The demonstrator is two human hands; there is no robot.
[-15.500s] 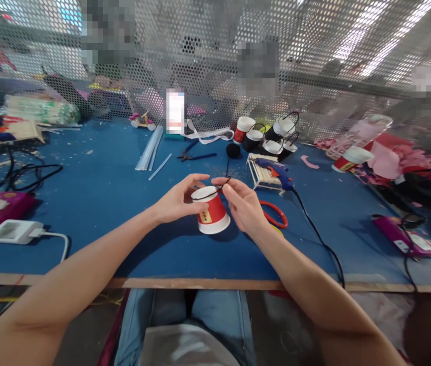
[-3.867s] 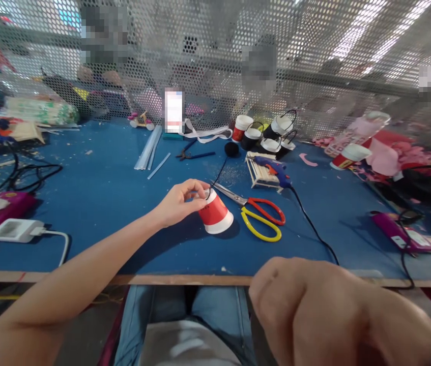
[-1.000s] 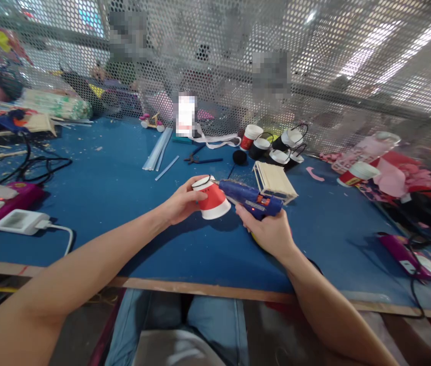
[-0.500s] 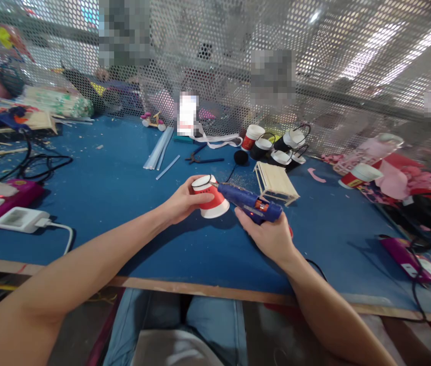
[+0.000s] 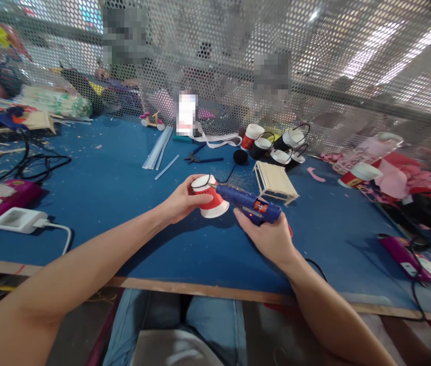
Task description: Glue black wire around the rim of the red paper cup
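My left hand [image 5: 185, 201] is wrapped round a red and white paper cup [image 5: 210, 204], held upside down and a little tilted above the blue table. A black cord [image 5: 227, 176] runs round the cup's narrow end and trails back to a black ball of cord [image 5: 240, 157]. In my right hand [image 5: 270, 236] is a blue hot glue gun [image 5: 248, 201] with a small lit orange light. Its nozzle is at the cup's side, close to the cord; whether it touches cannot be made out. My right fingers wrap the handle and are partly hidden.
Behind the hands lie glue sticks [image 5: 159, 147], pliers [image 5: 203, 159] and a small wooden stick frame [image 5: 276, 180]. Several cups with black cord handles [image 5: 261, 147] stand farther back. Purple power strips [image 5: 12, 198] lie at both sides. A perforated metal screen [image 5: 215, 61] closes off the back.
The cord's loose stretch beside the cup now hangs in a lower curve. Both hands, the cup and the glue gun have barely moved.
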